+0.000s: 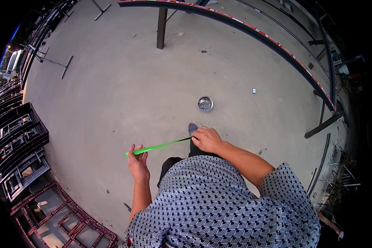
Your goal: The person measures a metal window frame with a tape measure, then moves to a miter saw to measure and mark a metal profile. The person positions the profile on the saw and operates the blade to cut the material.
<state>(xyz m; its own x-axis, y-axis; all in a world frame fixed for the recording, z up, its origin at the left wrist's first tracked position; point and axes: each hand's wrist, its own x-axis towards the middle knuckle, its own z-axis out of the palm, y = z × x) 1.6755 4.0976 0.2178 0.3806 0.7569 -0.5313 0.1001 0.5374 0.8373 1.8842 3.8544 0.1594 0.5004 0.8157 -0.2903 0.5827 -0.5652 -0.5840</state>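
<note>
A narrow bright green strip [161, 146] stretches in front of my body, pulled fairly straight between my two hands. At its left end, my left hand [139, 165] pinches it with thumb and fingers, palm turned up. Its other end looks dark where it reaches my right hand [207, 139], whose fingers are closed on it with the back of the hand facing up. Whether it is tape or a strap cannot be made out. Beyond my right hand, a round metal bowl [205, 103] with small pieces inside stands on the floor, just past my shoe [192, 129].
A long dark beam [252, 31] with a red-and-white printed strip curves across the far right on dark legs [161, 29]. Stacked dark metal frames [20, 128] and reddish frames [66, 208] lie at left. Loose metal rods [343, 169] lie at right; a small light box [254, 90] is on the floor.
</note>
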